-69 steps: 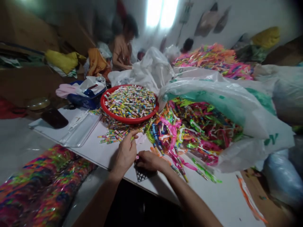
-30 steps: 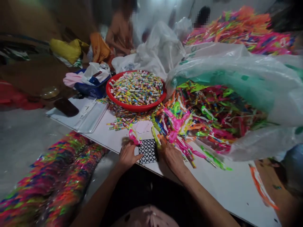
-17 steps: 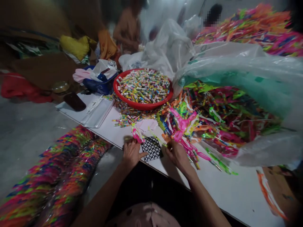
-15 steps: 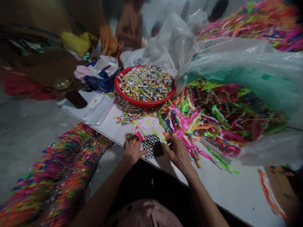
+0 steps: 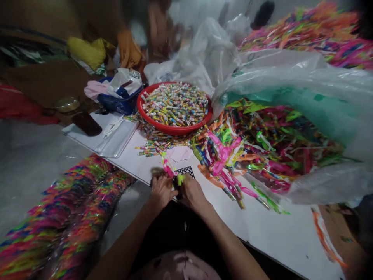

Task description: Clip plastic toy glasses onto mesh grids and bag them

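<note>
Right hand [image 5: 191,193] clenched on lime-green strip [image 5: 180,179]; left hand [image 5: 161,190] beside pink strip [image 5: 168,168], grip unclear; black mesh card [image 5: 184,170] on tabletop [image 5: 262,233].

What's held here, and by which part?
The right hand seems to pinch a green strip by its end; the left hand is too blurred to tell.

My left hand [image 5: 161,190] and right hand [image 5: 192,192] sit almost touching, with no gap to pass between them. Straight ahead, a black mesh sheet [image 5: 184,171] comes first, then a pink paper sheet [image 5: 179,154], spilled wrapped rolls [image 5: 154,146] and the red plastic basin [image 5: 171,132]. Ahead and right, tangled neon strips [image 5: 271,144] spill from a plastic bag [image 5: 294,85] and bar the way, but the white tabletop [image 5: 279,237] offers a path rightward, beyond my right hand. Past my left hand, the table edge drops toward a cellophane bundle [image 5: 78,202] on the floor.
</note>
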Motion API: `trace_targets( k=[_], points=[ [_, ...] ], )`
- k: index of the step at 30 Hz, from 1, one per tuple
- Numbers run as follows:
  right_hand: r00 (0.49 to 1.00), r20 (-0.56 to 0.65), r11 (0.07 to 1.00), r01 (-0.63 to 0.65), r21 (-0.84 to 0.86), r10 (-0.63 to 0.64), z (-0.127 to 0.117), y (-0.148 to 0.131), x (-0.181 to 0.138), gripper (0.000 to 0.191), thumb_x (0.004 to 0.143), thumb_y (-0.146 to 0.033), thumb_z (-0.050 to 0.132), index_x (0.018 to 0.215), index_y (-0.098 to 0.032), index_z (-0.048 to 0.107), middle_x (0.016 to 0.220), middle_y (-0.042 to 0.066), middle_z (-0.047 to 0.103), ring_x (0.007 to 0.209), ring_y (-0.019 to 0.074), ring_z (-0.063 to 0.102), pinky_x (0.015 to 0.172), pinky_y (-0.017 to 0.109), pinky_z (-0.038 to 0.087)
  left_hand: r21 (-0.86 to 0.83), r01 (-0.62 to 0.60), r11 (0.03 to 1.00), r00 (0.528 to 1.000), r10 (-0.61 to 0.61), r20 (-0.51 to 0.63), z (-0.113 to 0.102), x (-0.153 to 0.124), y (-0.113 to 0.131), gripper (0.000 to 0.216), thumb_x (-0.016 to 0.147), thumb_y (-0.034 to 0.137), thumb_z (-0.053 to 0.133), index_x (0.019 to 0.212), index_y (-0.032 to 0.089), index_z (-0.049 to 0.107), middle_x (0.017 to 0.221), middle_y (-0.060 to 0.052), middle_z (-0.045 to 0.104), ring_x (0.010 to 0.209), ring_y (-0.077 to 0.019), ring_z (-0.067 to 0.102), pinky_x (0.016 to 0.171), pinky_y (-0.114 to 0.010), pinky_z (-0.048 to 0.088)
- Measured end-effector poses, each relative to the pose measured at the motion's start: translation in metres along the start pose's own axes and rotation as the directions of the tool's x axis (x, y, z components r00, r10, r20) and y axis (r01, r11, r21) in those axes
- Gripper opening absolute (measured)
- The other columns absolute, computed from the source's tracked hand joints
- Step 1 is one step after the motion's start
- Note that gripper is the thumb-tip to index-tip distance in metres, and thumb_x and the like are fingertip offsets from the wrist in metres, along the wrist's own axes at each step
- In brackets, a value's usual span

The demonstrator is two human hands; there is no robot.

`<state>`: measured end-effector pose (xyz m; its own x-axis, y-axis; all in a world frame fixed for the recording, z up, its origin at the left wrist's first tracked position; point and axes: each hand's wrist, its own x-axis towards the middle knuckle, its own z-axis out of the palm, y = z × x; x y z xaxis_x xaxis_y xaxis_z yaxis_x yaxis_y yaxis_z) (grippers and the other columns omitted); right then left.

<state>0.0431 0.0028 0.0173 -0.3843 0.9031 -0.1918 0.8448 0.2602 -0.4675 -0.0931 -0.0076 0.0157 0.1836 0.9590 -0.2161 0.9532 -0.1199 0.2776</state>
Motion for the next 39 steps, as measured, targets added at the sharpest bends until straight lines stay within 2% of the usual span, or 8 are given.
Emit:
trace_targets(
  k=[5, 12, 21, 26, 31, 34, 37, 39],
  points=[
    [0.997, 0.02, 0.991, -0.068, -0.112, 0.071, -0.008, -0.016, 0.014, 0.027, 0.085, -0.008, 0.039, 0.106, -0.011, 0.056, 0.1, 0.015, 0.063, 0.088, 0.0224, 0.063, 0.069, 0.029, 0.045, 0.098, 0.018, 0.995, 0.998, -0.024, 0.061, -0.007, 0.01, 0.002, 0.044, 0.073, 0.012, 0.058, 0.117, 0.011, 0.056, 0.118, -0.019, 0.061, 0.116, -0.0338, 0.051, 0.095, -0.045, 0.036],
    [0.981, -0.178, 0.978, 0.114, 0.176, -0.082, 0.002, 0.021, 0.008, 0.018, 0.09, -0.017, 0.04, 0.098, -0.017, 0.057, 0.096, 0.007, 0.065, 0.087, 0.0166, 0.06, 0.074, 0.024, 0.043, 0.065, -0.005, 0.998, 1.0, 0.004, 0.019, -0.011, 0.014, 0.004, 0.048, 0.076, 0.025, 0.061, 0.12, 0.01, 0.053, 0.123, -0.021, 0.058, 0.123, -0.0332, 0.046, 0.098, -0.046, 0.035],
    [0.997, -0.078, 0.984, -0.039, -0.175, 0.026, 0.001, -0.023, 0.022, 0.026, 0.086, -0.009, 0.039, 0.105, -0.009, 0.057, 0.1, 0.017, 0.063, 0.089, 0.0251, 0.062, 0.068, 0.031, 0.048, 0.074, -0.036, 0.997, 0.999, 0.037, -0.007, -0.006, 0.022, -0.005, 0.034, 0.072, 0.011, 0.053, 0.103, 0.01, 0.066, 0.109, -0.022, 0.066, 0.108, -0.0347, 0.058, 0.095, -0.048, 0.039],
    [0.976, 0.069, 0.978, 0.203, 0.049, -0.206, -0.045, 0.013, 0.029, 0.018, 0.083, -0.014, 0.052, 0.099, -0.015, 0.062, 0.096, 0.007, 0.067, 0.085, 0.0167, 0.061, 0.072, 0.023, 0.046, 0.128, -0.022, 0.992, 1.0, 0.021, 0.009, -0.019, 0.022, 0.001, 0.04, 0.078, 0.026, 0.061, 0.114, 0.008, 0.06, 0.117, -0.022, 0.062, 0.113, -0.033, 0.055, 0.097, -0.046, 0.037],
    [0.899, -0.436, 0.981, -0.116, -0.156, 0.037, -0.137, 0.046, 0.071, 0.029, 0.088, -0.02, 0.047, 0.115, -0.015, 0.056, 0.114, 0.014, 0.061, 0.1, 0.0228, 0.058, 0.078, 0.029, 0.044, 0.216, 0.006, 0.976, 0.998, -0.018, 0.055, -0.024, 0.018, 0.008, 0.045, 0.083, 0.038, 0.06, 0.117, 0.01, 0.059, 0.118, -0.02, 0.062, 0.112, -0.0301, 0.055, 0.099, -0.042, 0.036],
    [0.914, -0.372, 0.933, -0.265, -0.244, 0.162, -0.163, 0.04, 0.09, 0.024, 0.086, -0.019, 0.048, 0.107, -0.013, 0.06, 0.106, 0.015, 0.063, 0.097, 0.0244, 0.06, 0.074, 0.029, 0.043, 0.235, 0.011, 0.972, 0.996, -0.032, 0.085, -0.024, 0.017, 0.007, 0.046, 0.082, 0.039, 0.06, 0.119, 0.011, 0.058, 0.128, -0.019, 0.057, 0.119, -0.0314, 0.051, 0.1, -0.043, 0.035],
    [0.912, -0.409, 0.952, -0.096, -0.291, -0.033, -0.151, 0.023, 0.068, 0.02, 0.09, -0.021, 0.044, 0.096, -0.015, 0.062, 0.094, 0.011, 0.064, 0.086, 0.0209, 0.061, 0.07, 0.027, 0.043, 0.237, 0.005, 0.972, 0.993, -0.033, 0.113, -0.024, 0.015, 0.006, 0.047, 0.081, 0.039, 0.062, 0.116, 0.008, 0.06, 0.127, -0.022, 0.057, 0.12, -0.0345, 0.05, 0.1, -0.045, 0.036],
    [0.824, -0.507, 0.945, 0.1, -0.311, -0.254, -0.124, 0.018, 0.035, 0.023, 0.094, -0.023, 0.039, 0.097, -0.016, 0.061, 0.094, 0.01, 0.064, 0.084, 0.0184, 0.059, 0.068, 0.026, 0.043, 0.222, 0.013, 0.975, 0.993, -0.039, 0.112, -0.025, 0.015, 0.006, 0.045, 0.081, 0.038, 0.063, 0.113, 0.007, 0.061, 0.123, -0.023, 0.058, 0.118, -0.035, 0.051, 0.099, -0.045, 0.036]
  ],
)
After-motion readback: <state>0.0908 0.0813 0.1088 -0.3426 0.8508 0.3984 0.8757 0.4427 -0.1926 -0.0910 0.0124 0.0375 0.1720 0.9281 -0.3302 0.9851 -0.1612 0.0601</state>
